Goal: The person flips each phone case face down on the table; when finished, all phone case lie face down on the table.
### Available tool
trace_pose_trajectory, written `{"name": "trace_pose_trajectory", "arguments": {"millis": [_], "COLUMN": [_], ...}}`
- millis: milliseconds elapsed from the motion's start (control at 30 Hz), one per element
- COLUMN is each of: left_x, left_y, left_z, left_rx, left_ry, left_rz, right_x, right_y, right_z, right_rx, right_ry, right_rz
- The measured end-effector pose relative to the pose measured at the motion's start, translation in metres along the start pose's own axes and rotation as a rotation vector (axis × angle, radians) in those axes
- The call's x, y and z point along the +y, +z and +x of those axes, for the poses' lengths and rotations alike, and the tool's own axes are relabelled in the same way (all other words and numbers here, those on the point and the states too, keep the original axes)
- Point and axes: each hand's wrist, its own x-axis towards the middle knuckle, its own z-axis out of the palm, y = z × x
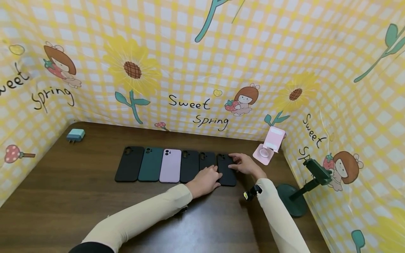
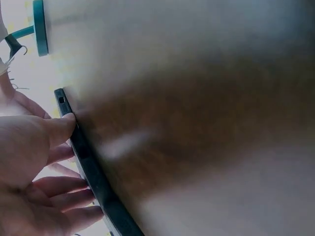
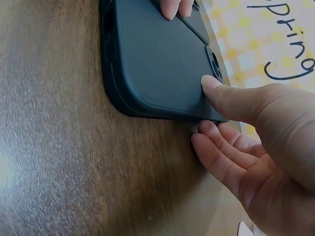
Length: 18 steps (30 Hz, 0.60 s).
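Several phone cases lie side by side in a row on the brown table (image 1: 79, 196). My right hand (image 1: 242, 163) (image 3: 206, 105) pinches the far right corner of the rightmost black case (image 1: 230, 180) (image 3: 157, 64), thumb on top beside the camera cut-out, fingertips at the edge below. My left hand (image 1: 205, 179) (image 2: 74, 157) lies flat over the near ends of this case and the dark case (image 1: 207, 159) beside it. Its thumb touches the case's edge (image 2: 93, 172), and its fingertips (image 3: 172, 7) rest on the top face.
To the left in the row are a black case (image 1: 129, 163), a green one (image 1: 151, 164), a lilac one (image 1: 171, 165) and another dark one (image 1: 189, 166). A blue charger (image 1: 76, 135) lies back left. A pink stand (image 1: 269, 147) and a green phone stand (image 1: 297, 200) are at the right wall.
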Motion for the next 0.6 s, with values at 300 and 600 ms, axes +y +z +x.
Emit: {"name": "trace_pose_trajectory", "arguments": {"millis": [300,600], "left_x": [-0.0040,-0.0095], "left_y": [-0.0037,-0.0060], "left_z": [-0.0017,-0.0055], "left_rx": [-0.041,-0.040], "left_ry": [0.032,0.073], "left_rz": [0.011,0.032], "right_x": [-0.0045,-0.0066], "right_y": [0.0015,0.0084], "right_z": [-0.0017,-0.0024], "right_rx": [0.004,0.054], "right_ry": [0.025,0.052], "right_rz": [0.045,0.047]}}
